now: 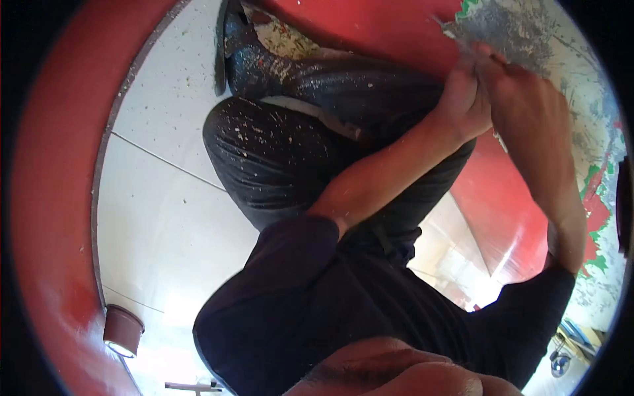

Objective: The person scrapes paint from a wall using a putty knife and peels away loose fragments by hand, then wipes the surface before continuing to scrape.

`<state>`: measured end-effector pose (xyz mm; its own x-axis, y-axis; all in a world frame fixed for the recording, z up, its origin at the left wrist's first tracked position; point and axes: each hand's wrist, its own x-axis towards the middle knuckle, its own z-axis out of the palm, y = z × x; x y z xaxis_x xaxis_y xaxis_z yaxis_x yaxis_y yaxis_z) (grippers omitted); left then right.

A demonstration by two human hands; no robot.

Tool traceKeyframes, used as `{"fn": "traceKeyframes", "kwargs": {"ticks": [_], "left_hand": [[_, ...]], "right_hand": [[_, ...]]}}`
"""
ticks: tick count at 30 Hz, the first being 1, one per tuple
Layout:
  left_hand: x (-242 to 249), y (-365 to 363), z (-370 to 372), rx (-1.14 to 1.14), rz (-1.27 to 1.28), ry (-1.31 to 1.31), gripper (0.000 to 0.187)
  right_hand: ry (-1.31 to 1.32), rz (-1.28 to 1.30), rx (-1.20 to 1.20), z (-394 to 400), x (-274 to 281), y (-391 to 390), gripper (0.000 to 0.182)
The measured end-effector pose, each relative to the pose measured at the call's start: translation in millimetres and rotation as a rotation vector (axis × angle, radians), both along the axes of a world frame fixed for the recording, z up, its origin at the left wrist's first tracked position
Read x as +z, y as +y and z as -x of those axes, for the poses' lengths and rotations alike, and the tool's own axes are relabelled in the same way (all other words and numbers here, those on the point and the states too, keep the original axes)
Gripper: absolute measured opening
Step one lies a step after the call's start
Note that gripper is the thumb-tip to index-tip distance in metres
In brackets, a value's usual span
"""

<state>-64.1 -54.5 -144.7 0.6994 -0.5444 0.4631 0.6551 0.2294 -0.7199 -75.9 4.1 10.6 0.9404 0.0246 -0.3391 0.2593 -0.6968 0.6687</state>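
Both hands are together at the upper right, against the wall. My right hand (pixel 518 86) is closed around a scraper (pixel 464 43), whose thin metal end reaches the edge of the red paint. My left hand (pixel 465 99) is closed too, pressed close beside the right one on the same tool; its fingers are partly hidden. Around the tool's tip the red paint (pixel 396 33) gives way to a bare, scratched grey-white wall patch (pixel 528 39) with green and red remnants along its edges.
My bent legs in dark trousers (pixel 277 145), speckled with paint chips, fill the middle. Pale floor tiles (pixel 158 211) hold scattered flakes. A brown-red pot (pixel 123 330) stands at lower left beside a red wall (pixel 53 198). Several small items (pixel 571 343) lie at lower right.
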Motion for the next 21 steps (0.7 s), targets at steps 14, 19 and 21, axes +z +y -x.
{"fn": "traceKeyframes", "kwargs": {"ticks": [14,19,21], "left_hand": [[10,14,5,-0.075,-0.021,0.044,0.034],[7,20,4,-0.125,-0.092,0.06,0.036],[19,11,-1,0.106,-0.2,-0.014,0.034]], "right_hand": [[-0.079,-0.033,-0.039,-2,8,15,0.019],[-0.138,0.006,0.01,-8,10,22,0.012],[-0.176,0.002,0.026,-8,8,27,0.011]]}}
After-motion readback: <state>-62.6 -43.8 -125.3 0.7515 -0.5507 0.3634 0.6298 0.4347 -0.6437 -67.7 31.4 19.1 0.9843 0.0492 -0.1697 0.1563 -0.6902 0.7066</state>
